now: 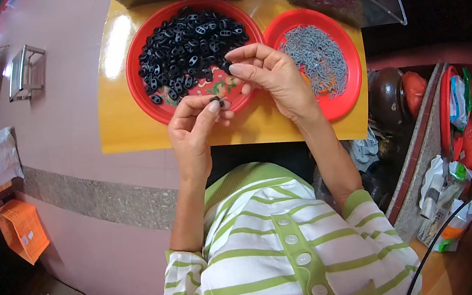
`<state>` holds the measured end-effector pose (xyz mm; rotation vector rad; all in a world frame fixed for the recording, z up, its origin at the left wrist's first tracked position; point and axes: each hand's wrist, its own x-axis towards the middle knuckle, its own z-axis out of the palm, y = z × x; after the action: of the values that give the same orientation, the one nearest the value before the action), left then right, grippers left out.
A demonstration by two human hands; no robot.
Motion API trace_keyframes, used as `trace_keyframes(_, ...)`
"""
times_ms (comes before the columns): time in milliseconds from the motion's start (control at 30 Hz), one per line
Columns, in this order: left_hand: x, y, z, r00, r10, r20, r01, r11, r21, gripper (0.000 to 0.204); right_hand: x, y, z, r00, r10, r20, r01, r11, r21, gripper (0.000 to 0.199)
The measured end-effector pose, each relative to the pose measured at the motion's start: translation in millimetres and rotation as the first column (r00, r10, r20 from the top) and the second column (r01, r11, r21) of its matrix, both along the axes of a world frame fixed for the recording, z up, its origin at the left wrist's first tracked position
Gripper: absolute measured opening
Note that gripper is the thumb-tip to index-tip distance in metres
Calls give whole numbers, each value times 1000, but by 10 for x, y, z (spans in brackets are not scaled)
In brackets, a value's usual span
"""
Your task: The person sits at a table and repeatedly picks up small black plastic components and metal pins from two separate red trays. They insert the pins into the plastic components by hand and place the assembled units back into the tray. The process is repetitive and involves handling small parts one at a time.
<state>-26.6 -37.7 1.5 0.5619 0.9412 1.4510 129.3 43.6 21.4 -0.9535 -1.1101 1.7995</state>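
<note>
Small black piece (216,99) sits pinched in my left hand (195,130) fingertips over the big red plate's (141,94) near rim — my right hand (271,74), fingers loosely curled and empty, hovers just up-right of it — nearer than the black pile (189,47).

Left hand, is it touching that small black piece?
Touching: the head view shows the left hand pinching the small black piece between thumb and fingertips.

Left hand (192,126) fingers pinched shut; right hand (274,73) fingers curled, close beside.
</note>
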Motion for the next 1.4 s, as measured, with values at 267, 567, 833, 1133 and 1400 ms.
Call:
trace_keyframes(267,-23,22,11,999,21,42,-21,1000,-1,8,69,-48,69,997,29,-74,-38,992,-122,29)
trace_keyframes(567,3,55,69,996,59,-74,-58,998,13,22,13,-88,91,994,30,108,-37,997,67,25)
trace_keyframes(833,-40,128,45,975,31,-220,-24,999,34,16,11,-108,141,996,62,57,-63,998,15,20)
trace_keyframes(1133,-76,172,44,952,19,-305,-6,999,45,12,-79,-162,107,993,17,117,-32,990,135,20)
trace_keyframes(1400,-109,188,29,926,14,-377,8,998,56,7,-99,-204,117,981,17,193,-54,981,188,21)
